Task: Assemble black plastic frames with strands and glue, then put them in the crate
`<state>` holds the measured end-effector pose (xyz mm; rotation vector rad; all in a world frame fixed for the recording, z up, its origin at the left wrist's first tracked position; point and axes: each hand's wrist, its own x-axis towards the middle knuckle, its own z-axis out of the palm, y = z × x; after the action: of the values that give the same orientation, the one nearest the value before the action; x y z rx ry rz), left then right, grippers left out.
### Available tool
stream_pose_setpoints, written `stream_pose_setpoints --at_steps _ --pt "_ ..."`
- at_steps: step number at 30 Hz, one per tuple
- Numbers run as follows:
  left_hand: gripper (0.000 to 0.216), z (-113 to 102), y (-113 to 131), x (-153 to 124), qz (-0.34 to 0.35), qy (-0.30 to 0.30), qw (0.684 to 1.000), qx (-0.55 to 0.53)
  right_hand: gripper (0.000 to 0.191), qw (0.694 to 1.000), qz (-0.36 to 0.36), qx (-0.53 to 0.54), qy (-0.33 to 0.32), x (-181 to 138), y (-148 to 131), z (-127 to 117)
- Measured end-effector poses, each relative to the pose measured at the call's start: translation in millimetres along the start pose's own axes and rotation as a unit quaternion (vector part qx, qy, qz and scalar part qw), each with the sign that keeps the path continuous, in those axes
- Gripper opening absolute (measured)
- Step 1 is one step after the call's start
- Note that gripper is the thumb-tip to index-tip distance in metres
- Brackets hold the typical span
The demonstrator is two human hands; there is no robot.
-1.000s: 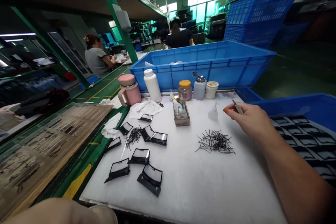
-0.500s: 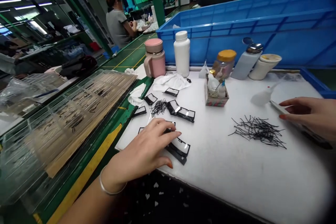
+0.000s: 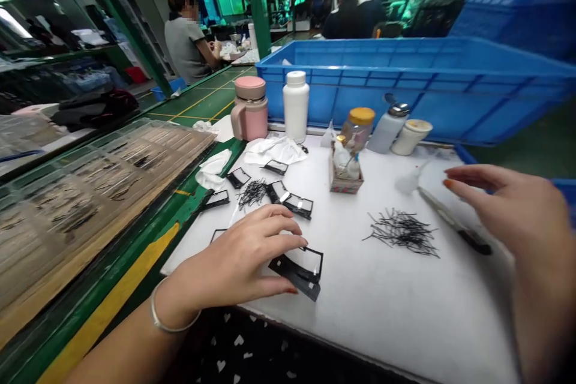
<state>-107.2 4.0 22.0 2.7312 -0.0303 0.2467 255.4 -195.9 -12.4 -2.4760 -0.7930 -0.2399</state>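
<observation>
My left hand (image 3: 247, 255) is curved over a small black frame (image 3: 308, 273) with a clear window, thumb at its near side and fingers at its far side. Part of that frame is hidden by the hand. Over the right of the white tabletop, my right hand (image 3: 508, 198) has thumb and fingers apart, with nothing visible between them. Below it lies a slim metal tool (image 3: 454, 222) with a black end; its exact kind is unclear. A blurred, translucent squeeze bottle (image 3: 406, 180) is just beyond the fingertips. A pile of thin black strips (image 3: 402, 233) lies between my hands.
More black frames (image 3: 299, 206) and a smaller strip pile (image 3: 252, 193) lie beyond my left hand. Behind are a pink mug (image 3: 251, 111), white bottle (image 3: 296, 107), small box (image 3: 345, 180) and blue crate (image 3: 369, 93). Left is a compartment tray (image 3: 108, 186). A person (image 3: 186, 39) sits farther back.
The view has shifted, so the bench things appear farther left. My right hand shows more fully, and the metal tool now lies clear of its fingers. My left hand stays at the frame.
</observation>
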Motion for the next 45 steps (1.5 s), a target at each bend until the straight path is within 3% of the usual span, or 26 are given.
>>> stream_pose_setpoints --at_steps 3,5,9,12,14,24,38,41,45 --pt "0.045 0 15 31 0.037 0.054 0.997 -0.034 0.023 0.972 0.004 0.233 0.009 -17 -32 -10" --pt "0.043 2 27 56 0.041 0.078 0.996 -0.033 0.032 0.948 -0.024 0.312 -0.049 -24 -40 -10" --pt "0.039 12 38 95 0.009 0.119 0.993 0.023 0.050 0.889 -0.080 0.399 -0.209 -34 -48 -6" --pt "0.040 24 36 105 -0.006 0.135 0.990 0.039 0.041 0.836 -0.100 0.449 -0.299 -43 -57 -5" --pt "0.041 31 32 105 -0.005 0.148 0.988 0.040 0.037 0.827 -0.101 0.450 -0.322 -47 -64 -4" --pt "0.053 40 14 97 0.014 0.158 0.987 -0.006 0.035 0.814 -0.050 0.466 -0.345 -55 -74 1" --pt "0.050 39 11 98 -0.011 0.168 0.984 -0.056 0.032 0.807 -0.022 0.478 -0.347 -55 -73 7" --pt "0.049 36 13 99 -0.029 0.189 0.977 -0.089 0.027 0.777 0.036 0.542 -0.317 -53 -76 6" --pt "0.049 27 15 99 -0.083 0.214 0.942 -0.246 0.032 0.698 0.148 0.632 -0.301 -50 -78 2"
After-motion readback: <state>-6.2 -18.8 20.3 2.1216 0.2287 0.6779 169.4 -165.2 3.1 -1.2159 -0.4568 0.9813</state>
